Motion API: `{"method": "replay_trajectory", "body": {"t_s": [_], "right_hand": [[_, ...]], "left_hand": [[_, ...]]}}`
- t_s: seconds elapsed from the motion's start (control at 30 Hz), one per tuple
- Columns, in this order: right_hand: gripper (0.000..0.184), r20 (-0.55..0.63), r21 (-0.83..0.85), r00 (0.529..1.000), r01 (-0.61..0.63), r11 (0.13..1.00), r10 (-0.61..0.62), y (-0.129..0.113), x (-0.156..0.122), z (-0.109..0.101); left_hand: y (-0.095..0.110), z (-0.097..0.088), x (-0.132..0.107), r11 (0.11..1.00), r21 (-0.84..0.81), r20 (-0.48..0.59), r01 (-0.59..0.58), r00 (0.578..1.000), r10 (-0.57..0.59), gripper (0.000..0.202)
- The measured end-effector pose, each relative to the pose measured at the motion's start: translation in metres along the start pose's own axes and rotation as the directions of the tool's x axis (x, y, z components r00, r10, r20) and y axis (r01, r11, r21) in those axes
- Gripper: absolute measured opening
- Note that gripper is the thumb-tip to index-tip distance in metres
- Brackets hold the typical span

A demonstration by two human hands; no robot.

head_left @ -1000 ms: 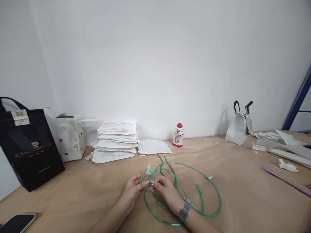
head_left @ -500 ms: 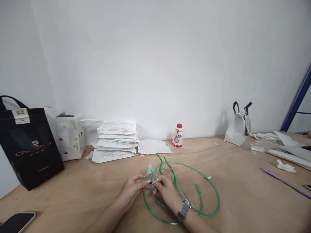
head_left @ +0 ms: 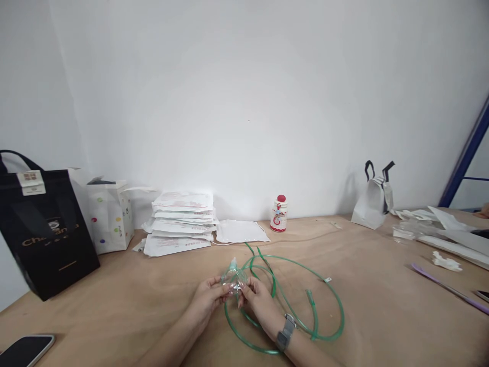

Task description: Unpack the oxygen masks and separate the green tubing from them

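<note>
Both of my hands hold a clear plastic oxygen mask [head_left: 232, 279] above the middle of the table, pinching it between fingers and thumbs. My left hand [head_left: 208, 299] grips its left side, and my right hand [head_left: 259, 302] grips its lower right side. A pale green connector stands on top of the mask. Green tubing [head_left: 324, 318] lies in loose loops on the table below and to the right of my right hand. A grey watch [head_left: 285, 332] sits on my right wrist.
A plywood table [head_left: 374, 316] carries a stack of white pouches [head_left: 181, 224], a bottle [head_left: 279, 213], a black bag [head_left: 46, 229] and a dotted paper bag [head_left: 110, 219]. Farther right are a white paper bag [head_left: 372, 201], a purple-handled tool [head_left: 446, 288] and a phone [head_left: 25, 350] at front left.
The mask has turned between my hands and now looks narrower. My hands have come slightly closer together. The whole view has drifted a little left.
</note>
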State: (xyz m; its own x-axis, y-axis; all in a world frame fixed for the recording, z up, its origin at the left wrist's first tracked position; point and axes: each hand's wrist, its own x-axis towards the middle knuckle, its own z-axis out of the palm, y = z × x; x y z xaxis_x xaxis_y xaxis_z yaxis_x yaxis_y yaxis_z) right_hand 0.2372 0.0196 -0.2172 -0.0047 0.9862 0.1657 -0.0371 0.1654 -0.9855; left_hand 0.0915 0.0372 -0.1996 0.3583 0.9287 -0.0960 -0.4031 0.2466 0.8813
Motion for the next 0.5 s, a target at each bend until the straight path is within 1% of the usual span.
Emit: {"method": "replay_trajectory", "body": {"t_s": [0.2, 0.5], "right_hand": [[0.042, 0.037, 0.029, 0.999, 0.027, 0.999, -0.028, -0.0078, -0.0016, 0.0004], [0.043, 0.011, 0.069, 0.999, 0.048, 0.996, -0.049, -0.0086, -0.0015, -0.0017]], "left_hand": [[-0.0037, -0.0023, 0.0, 0.999, -0.015, 0.031, 0.039, 0.999, -0.039, 0.036], [-0.0099, -0.0027, -0.0002, 0.996, -0.059, 0.072, 0.065, 0.996, -0.061, 0.03]]}}
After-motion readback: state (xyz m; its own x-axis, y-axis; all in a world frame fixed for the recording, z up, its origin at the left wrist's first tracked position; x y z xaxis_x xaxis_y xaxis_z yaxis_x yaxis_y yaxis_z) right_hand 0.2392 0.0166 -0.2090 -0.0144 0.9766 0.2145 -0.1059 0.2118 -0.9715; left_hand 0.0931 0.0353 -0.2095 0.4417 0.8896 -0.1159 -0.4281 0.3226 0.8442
